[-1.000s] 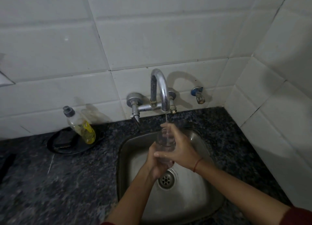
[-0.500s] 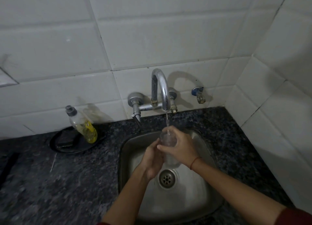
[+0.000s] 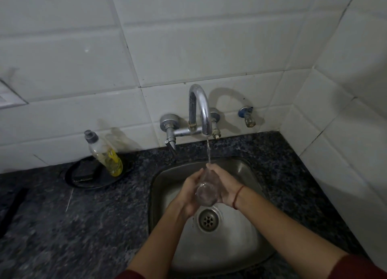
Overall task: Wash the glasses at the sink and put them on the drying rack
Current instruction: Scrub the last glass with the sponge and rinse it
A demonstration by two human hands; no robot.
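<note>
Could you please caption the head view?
Left hand and right hand hold a clear drinking glass under the running chrome tap, over the steel sink.

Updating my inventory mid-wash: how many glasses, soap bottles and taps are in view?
glass: 1
soap bottle: 1
taps: 2, the faucet and the small wall tap
Total: 4

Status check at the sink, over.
Grip: left hand and right hand both hold the glass over the sink. Tilted under the running faucet. No drying rack in view; nothing blocking.
</note>
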